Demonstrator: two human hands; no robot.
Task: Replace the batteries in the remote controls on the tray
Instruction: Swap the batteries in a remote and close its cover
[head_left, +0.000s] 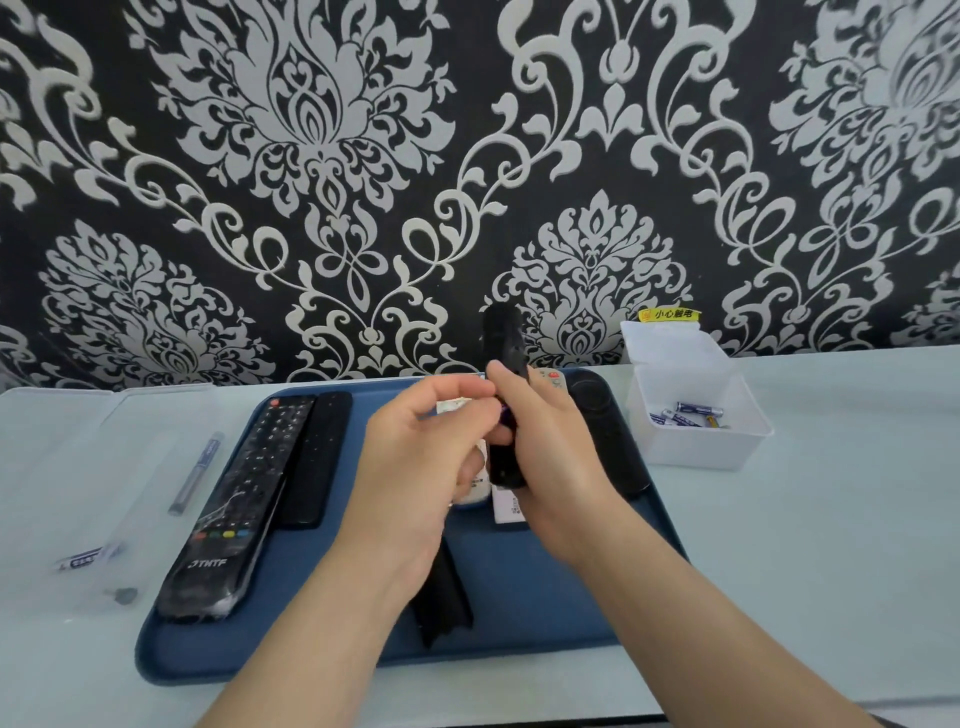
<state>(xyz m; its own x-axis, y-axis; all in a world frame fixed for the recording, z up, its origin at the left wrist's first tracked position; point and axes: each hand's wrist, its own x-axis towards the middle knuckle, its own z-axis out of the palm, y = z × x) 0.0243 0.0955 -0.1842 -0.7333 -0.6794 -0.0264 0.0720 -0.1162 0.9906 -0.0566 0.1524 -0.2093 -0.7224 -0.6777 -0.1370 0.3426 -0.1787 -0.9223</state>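
While right hand (545, 457) clamps black remote (503, 395) upright, left hand (415, 457) pinches at its back; contents unclear. Cell may slip toward tray (322, 644) at 6 o'clock.

Bright, even light, faint shadows; wide-angle bending at edges (slightly soft focus).

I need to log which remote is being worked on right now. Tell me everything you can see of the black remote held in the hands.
The black remote is slim, dark and looks like plastic. It is held roughly upright above the blue tray, its top end blurred against the wallpaper. The right hand wraps its lower half, thumb on its front; the left hand pinches at its middle, where a small purple spot shows. Whether its battery cover is off cannot be told.
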